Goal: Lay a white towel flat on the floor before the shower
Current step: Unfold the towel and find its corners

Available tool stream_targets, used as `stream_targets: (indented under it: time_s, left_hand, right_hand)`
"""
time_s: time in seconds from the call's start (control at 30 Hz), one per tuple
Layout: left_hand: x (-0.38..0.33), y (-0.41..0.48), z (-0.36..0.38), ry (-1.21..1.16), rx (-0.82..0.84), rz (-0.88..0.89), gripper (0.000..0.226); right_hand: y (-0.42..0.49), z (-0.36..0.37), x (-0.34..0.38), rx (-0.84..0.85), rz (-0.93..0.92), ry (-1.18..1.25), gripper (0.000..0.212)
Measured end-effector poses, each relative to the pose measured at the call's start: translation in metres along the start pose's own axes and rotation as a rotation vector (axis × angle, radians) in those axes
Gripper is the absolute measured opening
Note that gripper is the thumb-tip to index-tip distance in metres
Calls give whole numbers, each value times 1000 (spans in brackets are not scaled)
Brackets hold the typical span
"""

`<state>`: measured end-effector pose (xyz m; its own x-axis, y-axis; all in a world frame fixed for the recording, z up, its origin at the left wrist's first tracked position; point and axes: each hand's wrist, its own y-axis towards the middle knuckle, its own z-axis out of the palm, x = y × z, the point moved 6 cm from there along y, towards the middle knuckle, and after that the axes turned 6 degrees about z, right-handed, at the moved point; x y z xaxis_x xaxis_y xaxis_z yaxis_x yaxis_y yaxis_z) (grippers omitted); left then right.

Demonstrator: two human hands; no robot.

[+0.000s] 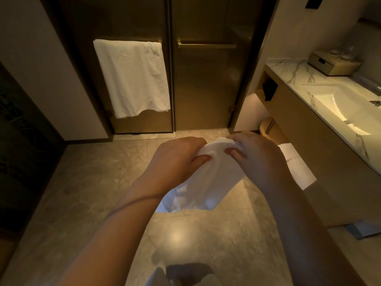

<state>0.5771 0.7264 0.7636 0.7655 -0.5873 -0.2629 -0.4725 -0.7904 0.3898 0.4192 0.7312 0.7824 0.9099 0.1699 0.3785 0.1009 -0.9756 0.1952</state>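
Gripping the white towel (208,178) at frame centre, our left hand (175,159) and right hand (257,155) curl their fingers into its bunched top edge; it hangs above the floor (92,182) before the shower doors (206,79).

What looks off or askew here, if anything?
Minor only. The hanging towel on the left shower door hangs unevenly: its bottom edge arches up near the right. The white towel is bunched between left hand and right hand, not yet on the floor. No spills or damage visible.
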Motion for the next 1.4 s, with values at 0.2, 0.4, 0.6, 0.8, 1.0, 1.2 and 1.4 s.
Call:
stream_targets:
  time_s: [0.2,0.4,0.6,0.8,1.0,1.2,1.4]
  left_hand:
    - [32,-14,-7,-17,18,-167,19]
    - [53,-32,-6,-51,87,-276,16]
    - [48,-28,1,-142,63,-296,10]
    - [45,-28,-2,-254,-32,-286,11]
    - [27,-15,-9,-273,-92,-219,13]
    - [14,-13,-5,-222,-14,-145,15]
    - [25,-21,-19,-247,17,-156,21]
  right_hand:
    - [5,-3,14,-69,-72,-20,21]
    - [2,-12,9,-126,-81,42,19]
    - [-1,-17,5,-164,-79,80,20]
    - [-4,-16,-3,-153,-22,38,22]
    - [-3,-2,-1,12,12,33,33]
    - [-1,20,19,111,-53,117,14]
    - [0,25,34,110,-85,168,22]
